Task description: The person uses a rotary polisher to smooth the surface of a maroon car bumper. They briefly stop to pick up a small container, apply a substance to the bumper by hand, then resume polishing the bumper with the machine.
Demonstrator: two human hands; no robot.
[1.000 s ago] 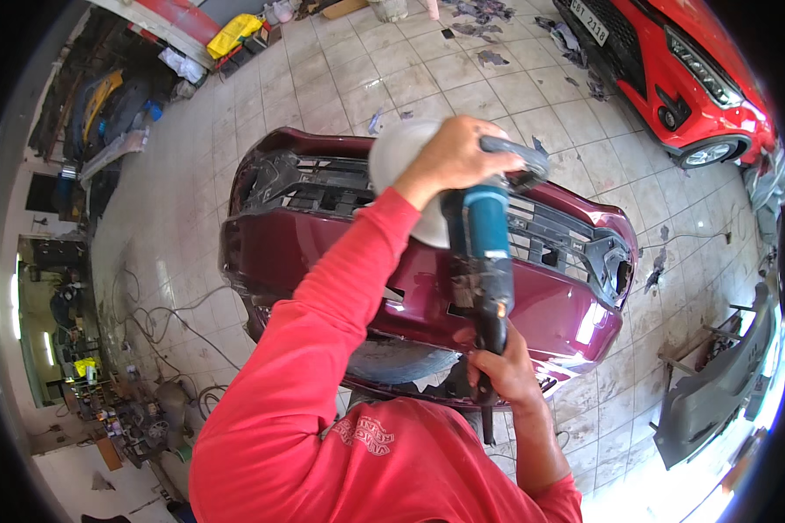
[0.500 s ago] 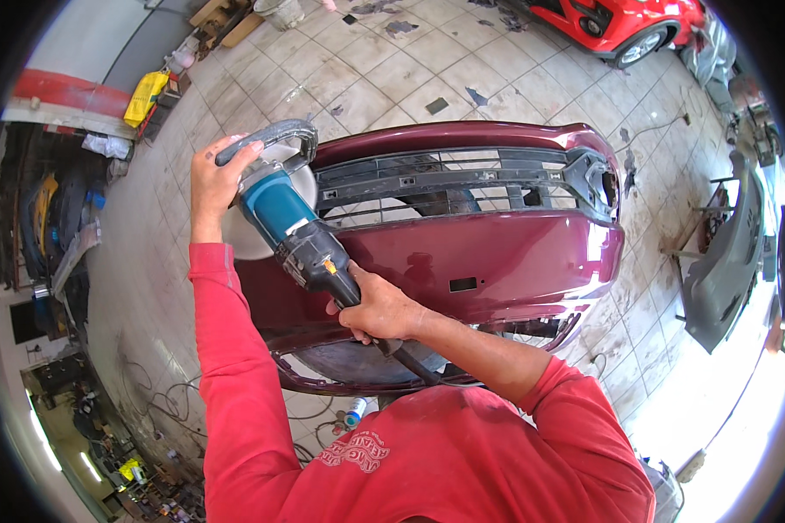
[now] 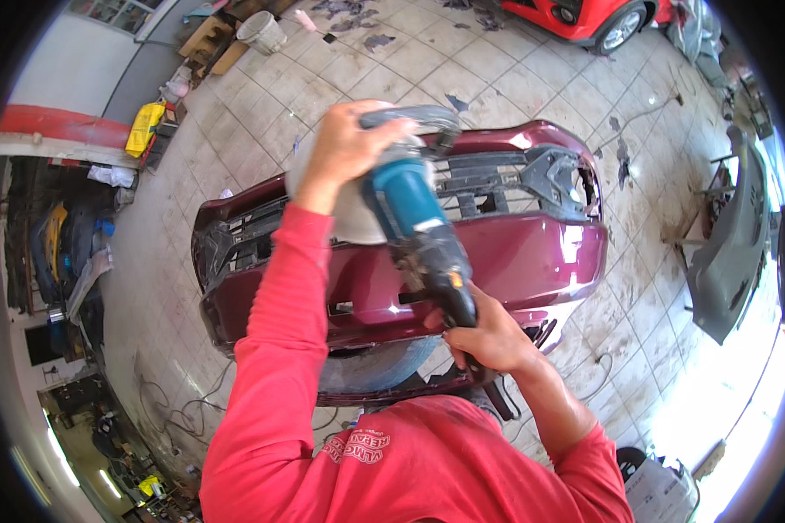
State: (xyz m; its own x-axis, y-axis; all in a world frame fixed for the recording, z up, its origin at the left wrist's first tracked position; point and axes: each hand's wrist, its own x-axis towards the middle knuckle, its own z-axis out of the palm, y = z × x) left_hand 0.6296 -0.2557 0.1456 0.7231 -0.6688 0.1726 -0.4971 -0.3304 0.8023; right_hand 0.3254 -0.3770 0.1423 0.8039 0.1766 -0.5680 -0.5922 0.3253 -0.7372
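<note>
Grimy tiled floor point(image 3: 495, 80) spreads beneath a maroon bumper point(image 3: 515, 261), a red car point(image 3: 556, 23) at the floor's far right corner. Seen from the head, a teal polisher point(image 3: 407, 199) angles across the bumper's far edge, left of its middle. The left hand point(image 3: 344, 144) is closed around its looped front handle point(image 3: 423, 115); the right hand point(image 3: 488, 336) wraps its rear grip point(image 3: 455, 301), fingers curled. A grey bumper point(image 3: 724, 270) stands near the floor's right edge.

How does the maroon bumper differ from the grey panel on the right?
The maroon bumper is glossy; the grey panel looks duller. The maroon bumper stretches mostly across the view; the grey panel runs mostly up and down. The power tool is over the maroon bumper; the grey panel sits apart. Both are long and curved.
</note>
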